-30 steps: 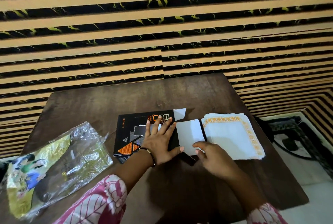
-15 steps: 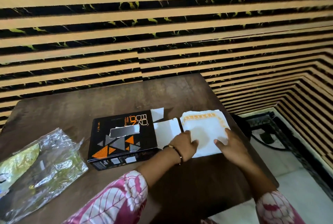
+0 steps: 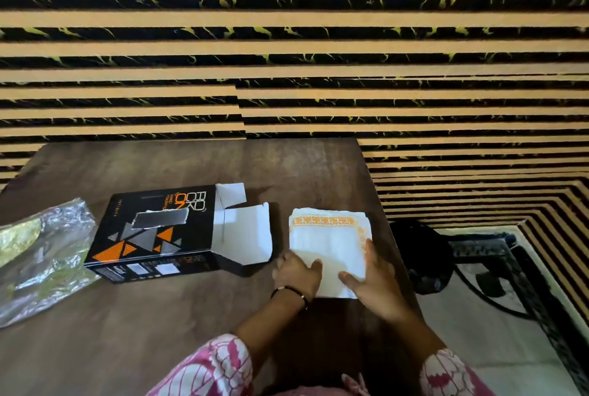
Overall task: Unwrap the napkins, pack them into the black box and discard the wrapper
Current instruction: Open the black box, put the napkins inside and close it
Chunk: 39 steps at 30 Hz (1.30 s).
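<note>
A stack of white napkins (image 3: 328,241) with an orange patterned border lies on the brown table (image 3: 178,325), near its right edge. My left hand (image 3: 298,271) holds the stack's near left corner, thumb on top. My right hand (image 3: 369,281) grips the near right side, fingers spread over it. The black box (image 3: 153,236) with orange and grey triangles lies flat to the left, its white end flaps (image 3: 245,233) open toward the napkins. The crumpled clear and yellow wrapper (image 3: 41,255) lies at the table's left edge.
A striped black and tan wall (image 3: 287,45) rises right behind the table. Past the table's right edge the floor drops away, with a dark cable and a black object (image 3: 430,255) on it.
My left hand left the box top and my right hand left the flap; both moved right onto the napkin stack and now hold its near edge. The view shifted right.
</note>
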Available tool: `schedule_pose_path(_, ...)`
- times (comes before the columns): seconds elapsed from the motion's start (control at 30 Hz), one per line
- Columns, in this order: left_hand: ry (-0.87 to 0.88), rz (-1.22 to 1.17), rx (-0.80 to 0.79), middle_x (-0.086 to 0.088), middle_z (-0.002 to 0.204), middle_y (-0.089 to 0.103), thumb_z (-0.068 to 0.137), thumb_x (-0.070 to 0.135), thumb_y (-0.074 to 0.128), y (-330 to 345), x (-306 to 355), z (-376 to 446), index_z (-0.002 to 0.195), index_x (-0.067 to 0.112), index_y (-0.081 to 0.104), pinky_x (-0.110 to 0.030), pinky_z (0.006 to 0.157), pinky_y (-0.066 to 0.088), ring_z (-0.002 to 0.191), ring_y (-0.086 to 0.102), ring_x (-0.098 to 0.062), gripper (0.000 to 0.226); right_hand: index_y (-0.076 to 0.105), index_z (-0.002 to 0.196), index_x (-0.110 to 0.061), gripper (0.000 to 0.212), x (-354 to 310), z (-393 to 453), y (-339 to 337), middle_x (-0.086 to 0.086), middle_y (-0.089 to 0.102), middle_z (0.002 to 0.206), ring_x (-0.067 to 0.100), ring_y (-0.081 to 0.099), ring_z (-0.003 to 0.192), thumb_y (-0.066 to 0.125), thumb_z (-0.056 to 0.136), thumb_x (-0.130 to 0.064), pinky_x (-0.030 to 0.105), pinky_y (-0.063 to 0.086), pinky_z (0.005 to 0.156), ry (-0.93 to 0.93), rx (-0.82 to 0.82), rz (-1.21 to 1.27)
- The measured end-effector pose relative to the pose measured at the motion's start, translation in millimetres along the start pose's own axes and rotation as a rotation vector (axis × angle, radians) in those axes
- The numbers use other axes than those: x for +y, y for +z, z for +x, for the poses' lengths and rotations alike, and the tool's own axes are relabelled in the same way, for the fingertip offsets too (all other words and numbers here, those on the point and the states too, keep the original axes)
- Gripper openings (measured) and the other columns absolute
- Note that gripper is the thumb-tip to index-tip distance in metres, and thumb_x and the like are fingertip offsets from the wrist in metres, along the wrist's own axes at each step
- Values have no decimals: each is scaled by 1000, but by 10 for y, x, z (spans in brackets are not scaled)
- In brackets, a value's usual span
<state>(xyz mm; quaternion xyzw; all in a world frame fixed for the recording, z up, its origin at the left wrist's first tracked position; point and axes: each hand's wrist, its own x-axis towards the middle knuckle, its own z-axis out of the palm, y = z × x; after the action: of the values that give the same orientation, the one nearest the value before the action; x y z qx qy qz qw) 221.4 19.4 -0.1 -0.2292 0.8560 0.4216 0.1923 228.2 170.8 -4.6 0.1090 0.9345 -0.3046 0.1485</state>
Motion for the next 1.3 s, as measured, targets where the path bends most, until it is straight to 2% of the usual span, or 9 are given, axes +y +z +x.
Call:
schedule_pose_path(0.3, -193, -740, -197, -13, 107, 69, 73, 21, 75, 38, 198, 77, 113, 5, 59, -34, 67, 55, 90, 67, -29, 46, 6, 147, -27, 87, 278, 105, -183, 2, 27, 151, 27, 24, 136, 60, 81, -42, 39, 29, 108, -113, -49, 37)
schedule_pose_path(0.53, -195, -789, -374, -15, 112, 68, 72, 13, 73, -32, 316, 40, 115, 12, 60, -54, 90, 51, 100, 65, -35, 46, 17, 145, -29, 83, 380, 166, -196, 0, 32, 148, 24, 26, 135, 66, 78, -37, 40, 28, 108, -115, -54, 183)
schedule_pose_path(0.77, -25, -956, -298, -13, 110, 67, 80, -1, 62, -181, 452, 28, 113, 16, 59, -49, 79, 54, 97, 64, -33, 37, 51, 118, -19, 36, 233, -191, -142, 6, 46, 121, 28, 43, 118, 63, 84, -19, 34, 42, 88, -170, 463, 500)
schedule_pose_path(0.83, 40, -1053, -279, -10, 108, 68, 81, -1, 61, -270, 474, -12, 112, 18, 59, -47, 76, 55, 96, 65, -32, 37, 53, 103, -26, 24, 152, -291, -138, 4, 50, 112, 25, 54, 101, 64, 82, -32, 37, 49, 80, -153, 498, 711)
schedule_pose_path(0.9, 110, -1135, -278, -9, 113, 67, 81, 0, 61, -348, 470, -49, 117, 20, 56, -51, 79, 55, 102, 65, -33, 41, 53, 99, -27, 36, 50, -304, -109, 8, 56, 114, 20, 55, 93, 60, 77, -55, 42, 48, 78, 19, 348, 937)
schedule_pose_path(1.0, 195, -1252, -311, -12, 120, 65, 78, 2, 65, -452, 400, -92, 124, 19, 52, -57, 86, 52, 109, 62, -35, 51, 46, 128, -16, 71, -152, -283, -71, 14, 46, 135, 28, 45, 119, 50, 74, -62, 46, 42, 89, 429, -129, 1258)
schedule_pose_path(1.1, 260, -1325, -363, -14, 125, 62, 73, 5, 66, -508, 301, -166, 127, 17, 49, -53, 83, 54, 112, 61, -36, 58, 41, 136, -15, 93, -314, -279, -32, 16, 44, 141, 33, 37, 133, 44, 64, -73, 54, 35, 101, 419, -483, 1552)
schedule_pose_path(1.2, 279, -1322, -374, -17, 125, 61, 73, 2, 66, -550, 197, -284, 126, 13, 50, -47, 78, 57, 108, 63, -34, 57, 53, 127, -21, 67, -455, -214, -23, 13, 62, 126, 34, 57, 116, 57, 73, -60, 52, 46, 94, 162, -424, 1612)
schedule_pose_path(1.3, 243, -1230, -408, -13, 118, 65, 77, 12, 66, -682, 113, -365, 120, 15, 55, -46, 76, 58, 98, 68, -29, 44, 54, 126, -15, 78, -546, -125, -56, 16, 62, 125, 35, 59, 114, 85, 57, -32, 53, 46, 97, 113, -358, 1552)
